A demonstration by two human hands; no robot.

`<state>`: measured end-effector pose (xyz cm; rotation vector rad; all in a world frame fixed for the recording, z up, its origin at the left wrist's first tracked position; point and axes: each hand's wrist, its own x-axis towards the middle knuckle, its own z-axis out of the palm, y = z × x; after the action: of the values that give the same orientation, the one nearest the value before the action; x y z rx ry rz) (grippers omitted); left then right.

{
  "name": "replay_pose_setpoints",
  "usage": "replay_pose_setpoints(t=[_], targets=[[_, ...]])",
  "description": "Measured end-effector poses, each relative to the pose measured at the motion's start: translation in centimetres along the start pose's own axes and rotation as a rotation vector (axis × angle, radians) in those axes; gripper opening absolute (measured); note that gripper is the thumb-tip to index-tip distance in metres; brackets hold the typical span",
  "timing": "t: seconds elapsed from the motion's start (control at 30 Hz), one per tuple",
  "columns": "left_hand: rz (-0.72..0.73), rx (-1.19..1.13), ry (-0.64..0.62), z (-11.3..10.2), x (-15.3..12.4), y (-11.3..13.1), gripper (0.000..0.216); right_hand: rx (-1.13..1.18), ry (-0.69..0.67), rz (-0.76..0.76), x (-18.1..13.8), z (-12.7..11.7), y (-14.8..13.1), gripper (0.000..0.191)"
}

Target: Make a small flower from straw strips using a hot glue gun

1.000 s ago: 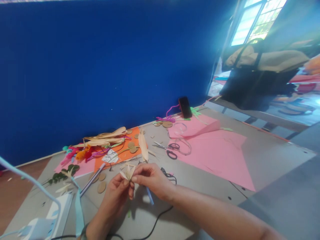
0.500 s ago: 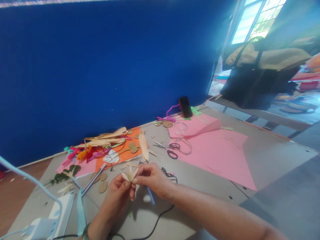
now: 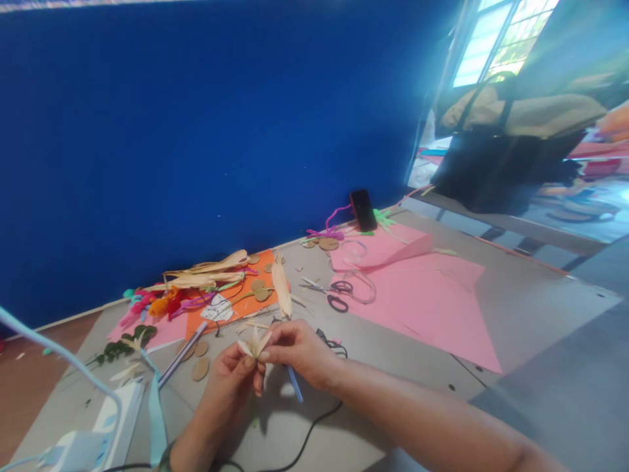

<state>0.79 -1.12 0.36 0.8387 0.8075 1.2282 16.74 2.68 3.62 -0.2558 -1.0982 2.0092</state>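
Note:
Both of my hands meet low in the middle of the view over a grey table (image 3: 515, 308). My left hand (image 3: 230, 383) pinches the base of a small pale straw flower (image 3: 254, 343) whose petals fan upward. My right hand (image 3: 301, 351) is closed on the same flower from the right, fingertips at its petals. A blue stick (image 3: 295, 385) pokes out below my right hand. A black cable (image 3: 309, 432) runs under my forearm.
Behind my hands lie orange paper (image 3: 243, 303) with dried husk strips (image 3: 206, 272) and cardboard discs, colourful pipe cleaners (image 3: 157, 303), scissors (image 3: 331, 294), pink paper sheets (image 3: 422, 295), a black phone (image 3: 363, 210) against the blue wall, and a white device (image 3: 105, 426) at the lower left.
My hands stay almost where they were; the fingers shift slightly on the straw flower, whose petals sit a little more spread.

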Motion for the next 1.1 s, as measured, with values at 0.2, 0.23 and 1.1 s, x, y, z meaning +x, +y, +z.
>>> replay_pose_setpoints(t=[0.2,0.23,1.1], targets=[[0.010,0.001,0.002,-0.22,-0.09,-0.17,0.026,-0.034,0.012,0.039,0.09,-0.03,-0.26,0.019],[0.010,0.003,0.002,-0.16,-0.11,-0.12,0.026,-0.042,0.009,0.046,0.09,-0.05,-0.29,0.019],[0.042,0.062,0.008,0.39,-0.45,0.42,0.025,-0.039,0.065,0.036,0.05,-0.13,-0.05,0.020]])
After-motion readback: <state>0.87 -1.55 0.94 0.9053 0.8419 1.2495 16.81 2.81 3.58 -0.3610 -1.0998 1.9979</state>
